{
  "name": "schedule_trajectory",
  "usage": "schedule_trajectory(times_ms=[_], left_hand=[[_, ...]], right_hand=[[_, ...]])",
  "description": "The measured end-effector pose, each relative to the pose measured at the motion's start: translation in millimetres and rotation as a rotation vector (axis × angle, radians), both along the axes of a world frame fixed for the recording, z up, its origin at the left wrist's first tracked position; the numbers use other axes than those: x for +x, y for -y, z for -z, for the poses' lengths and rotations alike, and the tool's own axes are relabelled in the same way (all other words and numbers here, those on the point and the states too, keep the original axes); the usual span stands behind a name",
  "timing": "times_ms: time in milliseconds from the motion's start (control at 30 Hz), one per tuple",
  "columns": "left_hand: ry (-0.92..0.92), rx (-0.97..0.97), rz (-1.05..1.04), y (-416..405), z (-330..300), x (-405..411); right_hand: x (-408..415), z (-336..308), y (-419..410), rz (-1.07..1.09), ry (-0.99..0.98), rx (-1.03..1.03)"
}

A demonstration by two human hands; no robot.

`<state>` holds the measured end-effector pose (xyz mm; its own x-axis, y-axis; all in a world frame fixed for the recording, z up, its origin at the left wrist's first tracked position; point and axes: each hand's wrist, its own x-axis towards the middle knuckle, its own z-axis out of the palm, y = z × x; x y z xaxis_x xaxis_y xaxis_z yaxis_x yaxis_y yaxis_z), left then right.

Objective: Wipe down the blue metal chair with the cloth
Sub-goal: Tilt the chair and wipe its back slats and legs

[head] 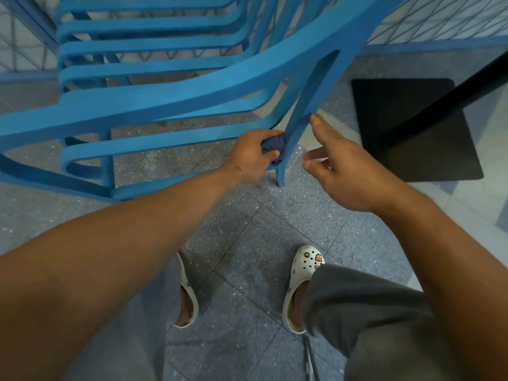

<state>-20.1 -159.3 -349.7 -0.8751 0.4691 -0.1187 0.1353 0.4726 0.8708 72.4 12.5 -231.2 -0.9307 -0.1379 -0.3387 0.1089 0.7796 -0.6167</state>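
i'm partway through wiping the blue chair (176, 97), my left hand (248, 154) bunched around the dark cloth (273, 145) and pressing it against the chair's leg (295, 125) low down near the floor (247, 215), while my right hand (338, 171) hangs loose-fingered and holding nothing, one fingertip at the leg's edge. the chair stands in front of me (more blue ones behind it), its leg running long from upper right down to its foot. next, i reckon, comes sliding the cloth along that leg.
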Motion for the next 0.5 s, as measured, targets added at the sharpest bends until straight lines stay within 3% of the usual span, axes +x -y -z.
schedule_trajectory(times_ms=[200,500], left_hand=[[0.092,-0.109,-0.002,-2.4,31.8,10.7],[0.054,0.014,-0.164,-9.6,31.5,24.6]], right_hand=[[-2.2,2.8,-5.5,-0.023,0.025,0.014],[-5.6,4.5,-14.5,-0.022,0.028,0.034]])
